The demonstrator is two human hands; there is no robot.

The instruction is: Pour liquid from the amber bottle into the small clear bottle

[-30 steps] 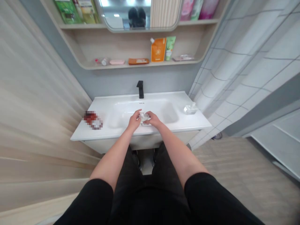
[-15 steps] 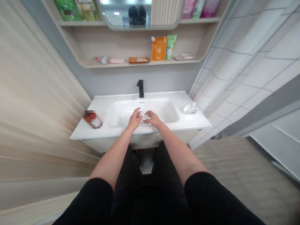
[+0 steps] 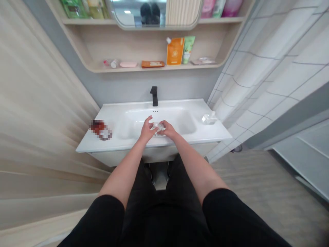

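Over the front part of the white sink [image 3: 180, 121], both hands meet at a small clear container [image 3: 159, 127] with a whitish top; its exact kind is too small to make out. My right hand [image 3: 169, 130] curls around its right side. From the left, my left hand [image 3: 146, 131] has its thumb and fingers at the whitish top, with one finger raised off it. The fingers partly hide the container.
A black faucet [image 3: 154, 96] stands behind the basin. On the counter are a clear pump bottle [image 3: 209, 118] at right and a pixelated reddish item [image 3: 100, 129] at left. Above, a shelf [image 3: 123, 70] bears an orange pouch [image 3: 175, 51], a green tube [image 3: 188, 49] and a pink soap box [image 3: 128, 64].
My left hand has turned slightly and its thumb has moved farther across the container's top. The right hand stays around the container. The whole view has shifted slightly.
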